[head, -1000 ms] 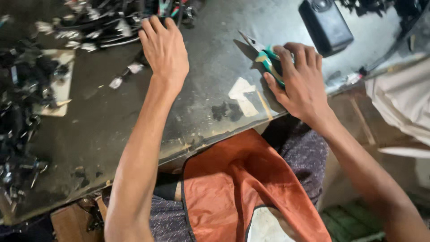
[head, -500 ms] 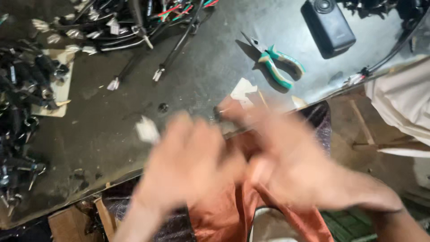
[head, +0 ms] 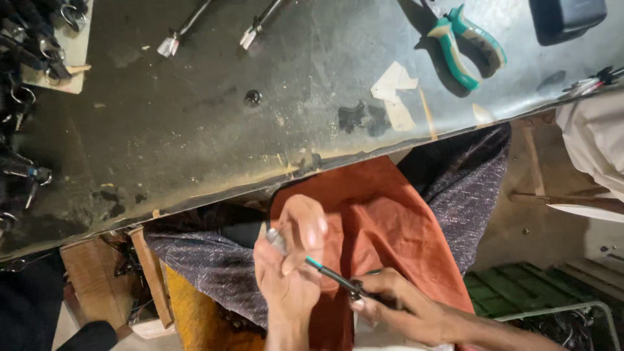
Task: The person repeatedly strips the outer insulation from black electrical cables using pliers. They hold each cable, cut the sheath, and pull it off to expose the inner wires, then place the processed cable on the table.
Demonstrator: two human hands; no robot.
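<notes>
Both my hands are down over my lap, below the edge of the dark metal worktable [head: 214,136]. My left hand [head: 292,260] is closed around one end of a thin black cable [head: 328,272] with a small silver connector at its top and a short teal section. My right hand [head: 390,302] grips the same cable lower down, at its dark end. The cable runs between the two hands over an orange cloth [head: 383,221] on my lap. Green-handled pliers [head: 468,45] lie on the table at the upper right, away from both hands.
Cables with silver connectors [head: 170,44] lie at the table's top left, and a heap of black cables and clips [head: 26,58] fills the left edge. A black box [head: 565,16] sits at the top right. White paper scraps [head: 393,91] lie near the table edge. A green crate [head: 539,286] stands on the floor.
My hands left the tabletop and the pliers, swept down in a blur, and now hold a thin cable over my lap. The view has tilted down toward my lap.
</notes>
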